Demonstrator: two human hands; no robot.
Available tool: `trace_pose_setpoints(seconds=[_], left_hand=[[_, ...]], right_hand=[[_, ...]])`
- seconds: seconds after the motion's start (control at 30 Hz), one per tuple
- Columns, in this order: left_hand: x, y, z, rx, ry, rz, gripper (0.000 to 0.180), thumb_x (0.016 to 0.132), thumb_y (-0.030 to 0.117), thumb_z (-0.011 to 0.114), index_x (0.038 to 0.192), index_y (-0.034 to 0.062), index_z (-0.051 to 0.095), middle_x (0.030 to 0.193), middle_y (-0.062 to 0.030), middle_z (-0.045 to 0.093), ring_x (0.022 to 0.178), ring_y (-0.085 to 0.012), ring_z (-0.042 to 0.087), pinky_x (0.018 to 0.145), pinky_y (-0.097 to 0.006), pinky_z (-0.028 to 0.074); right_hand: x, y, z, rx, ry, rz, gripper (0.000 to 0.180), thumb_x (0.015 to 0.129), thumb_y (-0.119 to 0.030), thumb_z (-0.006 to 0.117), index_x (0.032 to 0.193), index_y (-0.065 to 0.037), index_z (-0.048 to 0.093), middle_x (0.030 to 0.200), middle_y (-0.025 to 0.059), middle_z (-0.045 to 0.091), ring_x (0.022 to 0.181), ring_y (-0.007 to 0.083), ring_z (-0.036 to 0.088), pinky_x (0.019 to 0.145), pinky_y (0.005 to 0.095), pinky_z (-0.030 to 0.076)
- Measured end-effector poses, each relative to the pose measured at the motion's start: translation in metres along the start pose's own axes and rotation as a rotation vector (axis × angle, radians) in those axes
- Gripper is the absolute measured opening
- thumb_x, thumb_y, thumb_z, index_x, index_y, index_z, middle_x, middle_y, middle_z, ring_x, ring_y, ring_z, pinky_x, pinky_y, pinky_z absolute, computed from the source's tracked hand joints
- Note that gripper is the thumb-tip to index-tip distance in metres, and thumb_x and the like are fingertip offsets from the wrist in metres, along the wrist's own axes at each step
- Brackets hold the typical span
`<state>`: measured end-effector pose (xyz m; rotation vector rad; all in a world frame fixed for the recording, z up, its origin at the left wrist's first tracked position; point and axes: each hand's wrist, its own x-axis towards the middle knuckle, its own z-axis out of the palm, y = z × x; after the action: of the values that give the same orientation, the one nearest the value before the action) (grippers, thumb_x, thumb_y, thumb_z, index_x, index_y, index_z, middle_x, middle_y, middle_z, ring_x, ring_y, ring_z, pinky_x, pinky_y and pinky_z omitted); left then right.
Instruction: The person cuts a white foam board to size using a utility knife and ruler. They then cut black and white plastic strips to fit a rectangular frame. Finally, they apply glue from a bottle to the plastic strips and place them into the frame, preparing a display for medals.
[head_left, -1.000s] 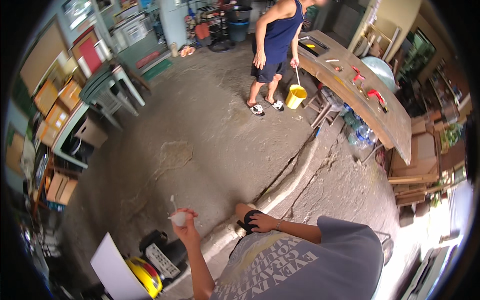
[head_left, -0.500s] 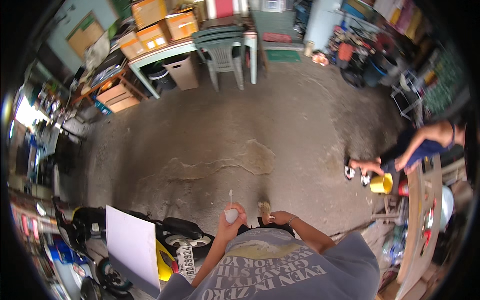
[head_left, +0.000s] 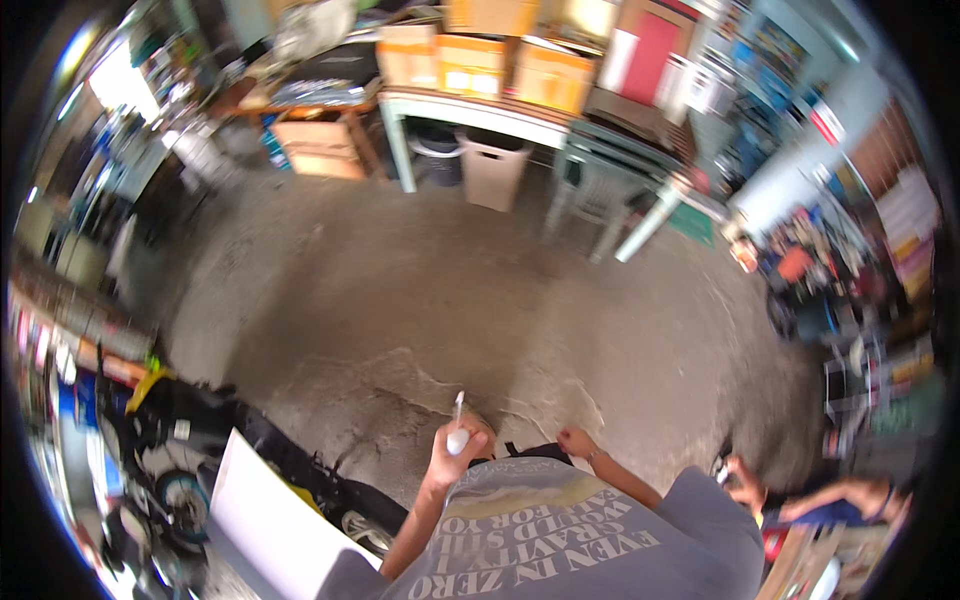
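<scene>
My left hand (head_left: 455, 460) is closed around a small white squeeze bottle (head_left: 458, 441) with a thin, pale nozzle pointing up and away from me. My right hand (head_left: 577, 442) hangs in front of my waist with its fingers curled; whatever it may hold is hidden. A large white board (head_left: 275, 515) with a grey underside sits against my left side by the forearm. Beneath my hands, a knee or foot partly shows past the shirt.
A motorcycle (head_left: 250, 435) stands at the left. Ahead, a table (head_left: 480, 110) bears cardboard boxes (head_left: 470, 65), with bins below and stacked plastic chairs (head_left: 600, 185) beside it. Another person (head_left: 840, 495) is at the lower right, near a wooden bench (head_left: 830, 555). Cluttered goods line the right wall.
My view has turned left, so the table and boxes shift right across the picture. The left hand keeps the bottle; the right hand has swung slightly outward.
</scene>
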<state>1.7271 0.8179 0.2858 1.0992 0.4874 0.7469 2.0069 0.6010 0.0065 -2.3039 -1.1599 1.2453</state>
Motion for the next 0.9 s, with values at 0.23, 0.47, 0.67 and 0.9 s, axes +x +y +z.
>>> trace_pose_setpoints(seconds=[0.23, 0.47, 0.67, 0.9], left_hand=[[0.171, 0.090, -0.153, 0.257, 0.107, 0.158, 0.023, 0.092, 0.009, 0.067, 0.075, 0.0072, 0.051, 0.069, 0.0026, 0.048, 0.062, -0.0082, 0.043, 0.055, -0.027, 0.035], [0.309, 0.116, -0.289, 0.187, 0.273, 0.172, 0.022, 0.091, 0.005, 0.066, 0.076, 0.0071, 0.051, 0.073, 0.0011, 0.049, 0.065, -0.0090, 0.043, 0.057, -0.028, 0.035], [0.397, 0.143, -0.384, 0.183, 0.479, 0.245, 0.016, 0.091, 0.007, 0.067, 0.078, 0.0047, 0.057, 0.071, -0.0003, 0.054, 0.065, -0.0099, 0.045, 0.059, -0.027, 0.037], [0.507, 0.188, -0.528, -0.003, 0.729, 0.244, 0.017, 0.091, 0.015, 0.068, 0.080, 0.0055, 0.058, 0.072, -0.0007, 0.055, 0.063, -0.0089, 0.048, 0.057, -0.024, 0.037]], right_hand=[[0.115, -0.092, -0.024, -0.196, 0.056, 0.012, 0.033, 0.090, -0.027, 0.050, 0.081, 0.000, 0.068, 0.090, 0.0251, 0.068, 0.087, 0.0449, 0.065, 0.077, 0.0514, 0.052], [0.313, -0.175, -0.047, -0.205, -0.155, -0.191, 0.027, 0.085, -0.027, 0.056, 0.085, -0.005, 0.071, 0.090, 0.0186, 0.071, 0.085, 0.0448, 0.065, 0.078, 0.0493, 0.053], [0.566, -0.362, -0.105, -0.280, -0.105, -0.124, 0.043, 0.097, -0.035, 0.048, 0.091, 0.003, 0.067, 0.089, 0.0280, 0.068, 0.083, 0.0439, 0.067, 0.073, 0.0498, 0.052], [0.794, -0.759, -0.168, -0.095, 0.090, -0.649, 0.028, 0.096, -0.028, 0.061, 0.092, -0.002, 0.053, 0.078, 0.0213, 0.064, 0.074, 0.0401, 0.064, 0.065, 0.0460, 0.049]])
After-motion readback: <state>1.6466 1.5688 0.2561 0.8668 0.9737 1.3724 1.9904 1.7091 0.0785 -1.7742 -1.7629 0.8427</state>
